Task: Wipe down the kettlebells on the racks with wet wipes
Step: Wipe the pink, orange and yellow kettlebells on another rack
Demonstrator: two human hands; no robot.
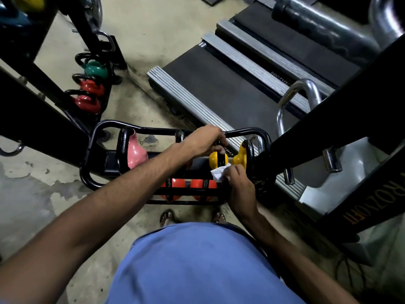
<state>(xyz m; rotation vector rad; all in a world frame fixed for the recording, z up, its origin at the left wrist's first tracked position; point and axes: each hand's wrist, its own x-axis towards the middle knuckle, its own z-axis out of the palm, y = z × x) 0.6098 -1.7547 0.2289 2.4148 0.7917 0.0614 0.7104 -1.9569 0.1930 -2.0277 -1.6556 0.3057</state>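
The yellow kettlebell [214, 160] sits on the upper tier of the black rack [87, 165], toward its right end. The left hand [202, 140] grips its handle from above, fingers curled round it. The right hand [240, 183] pinches a white wet wipe [219, 173] against the kettlebell's near side. A pink kettlebell [135, 153] stands at the rack's left end.

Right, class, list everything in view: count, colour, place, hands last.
yellow kettlebells: two, yellow, near rack, upper tier, right
pink kettlebell: one, pink, upper tier, left
orange kettlebells: two, orange-red, lower tier
green kettlebell: one, green, far rack
red kettlebells: two, red, far rack
treadmills: two, black and grey, behind
wet wipe: one, white, against a yellow kettlebell
left hand: one, gripping a yellow kettlebell's handle
right hand: one, holding the wipe
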